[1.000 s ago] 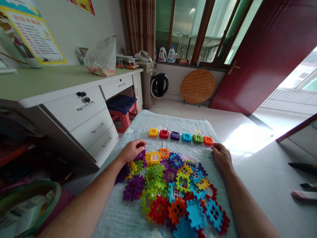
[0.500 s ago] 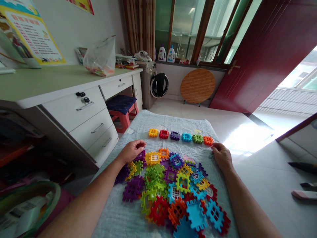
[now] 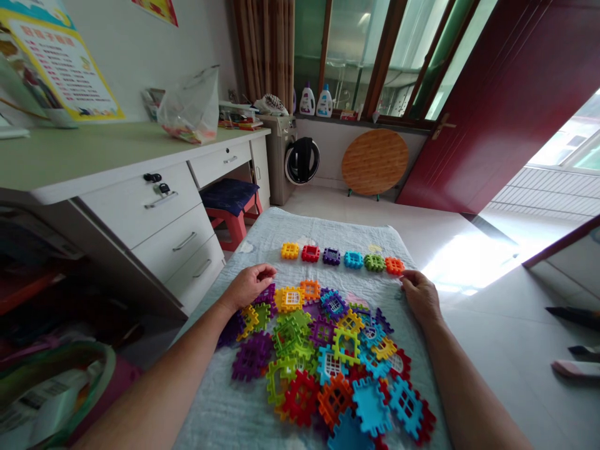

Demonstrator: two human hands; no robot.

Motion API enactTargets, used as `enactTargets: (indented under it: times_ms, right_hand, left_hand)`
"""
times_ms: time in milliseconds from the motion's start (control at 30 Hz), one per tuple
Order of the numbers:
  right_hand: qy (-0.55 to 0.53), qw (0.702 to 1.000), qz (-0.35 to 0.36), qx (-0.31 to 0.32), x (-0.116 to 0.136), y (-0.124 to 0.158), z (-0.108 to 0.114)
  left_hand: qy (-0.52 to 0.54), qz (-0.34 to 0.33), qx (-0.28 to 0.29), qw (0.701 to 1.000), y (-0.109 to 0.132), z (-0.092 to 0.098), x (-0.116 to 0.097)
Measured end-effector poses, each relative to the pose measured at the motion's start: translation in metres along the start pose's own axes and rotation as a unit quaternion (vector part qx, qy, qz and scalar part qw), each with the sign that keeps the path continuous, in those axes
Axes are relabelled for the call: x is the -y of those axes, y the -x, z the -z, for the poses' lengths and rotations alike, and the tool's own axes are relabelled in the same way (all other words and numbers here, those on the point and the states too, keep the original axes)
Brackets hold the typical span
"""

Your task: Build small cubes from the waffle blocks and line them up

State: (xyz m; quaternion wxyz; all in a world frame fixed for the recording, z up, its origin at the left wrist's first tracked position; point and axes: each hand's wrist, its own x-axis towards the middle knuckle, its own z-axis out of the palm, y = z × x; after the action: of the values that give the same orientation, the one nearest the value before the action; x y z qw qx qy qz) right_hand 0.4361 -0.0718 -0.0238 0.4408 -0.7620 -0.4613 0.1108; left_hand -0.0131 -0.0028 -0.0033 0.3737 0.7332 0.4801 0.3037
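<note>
A heap of several flat, toothed plastic tiles (image 3: 328, 356) in many colours lies on a pale blue cloth (image 3: 220, 406). Beyond it stands a row of several small tiles: yellow (image 3: 289, 250), red (image 3: 310, 253), purple (image 3: 331, 256), blue (image 3: 353, 259), green (image 3: 374, 262) and orange (image 3: 394, 266). My left hand (image 3: 247, 284) rests on the cloth at the heap's far left corner, fingers curled under, touching a purple tile. My right hand (image 3: 420, 294) lies at the heap's far right edge, just below the orange tile, fingers curled; nothing shows in either hand.
A white desk with drawers (image 3: 154, 206) stands to the left, with a red stool (image 3: 232, 215) under it and a plastic bag (image 3: 190, 109) on top. A round wooden board (image 3: 374, 162) leans against the far wall. The dark red door (image 3: 497, 100) is open at right.
</note>
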Motion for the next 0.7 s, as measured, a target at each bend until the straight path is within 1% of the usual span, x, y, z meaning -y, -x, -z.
enactTargets:
  times_ms: [300, 533, 700]
  right_hand:
    - [-0.012, 1.000, 0.006, -0.001, -0.0036, -0.0010, -0.0009]
    - [-0.009, 1.000, -0.005, 0.002, -0.0013, -0.0004, -0.0005]
    - [-0.008, 1.000, 0.001, -0.001, 0.0001, -0.0001, -0.0002]
  left_hand:
    - [-0.002, 0.001, -0.006, 1.000, 0.0002, -0.0006, 0.0002]
    - [0.002, 0.000, -0.005, 1.000, 0.0002, -0.0007, 0.0013]
    - [0.007, 0.002, -0.004, 1.000, 0.0001, -0.0001, 0.0005]
